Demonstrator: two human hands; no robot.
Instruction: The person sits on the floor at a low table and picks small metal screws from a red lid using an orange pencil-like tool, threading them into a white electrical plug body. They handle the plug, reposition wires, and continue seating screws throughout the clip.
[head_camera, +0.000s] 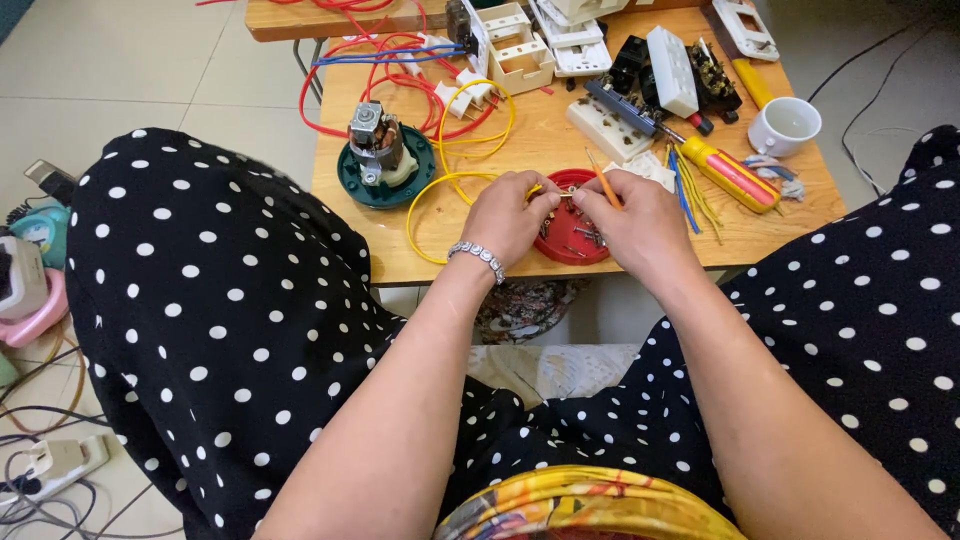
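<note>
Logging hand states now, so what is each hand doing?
Left hand: fingers pinched shut on the yellow wire.
Right hand: fingers closed on a thin orange tool.

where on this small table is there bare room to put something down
Bare wood lies along the front left corner of the wooden table, below the green round base with a motor, and front right under the yellow-red screwdriver. The back is crowded with white switch parts.

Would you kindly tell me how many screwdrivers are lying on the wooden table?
2: a yellow and red screwdriver right of the right hand, and a yellow-handled screwdriver beside the white cup. Others may hide among the clutter.
</note>
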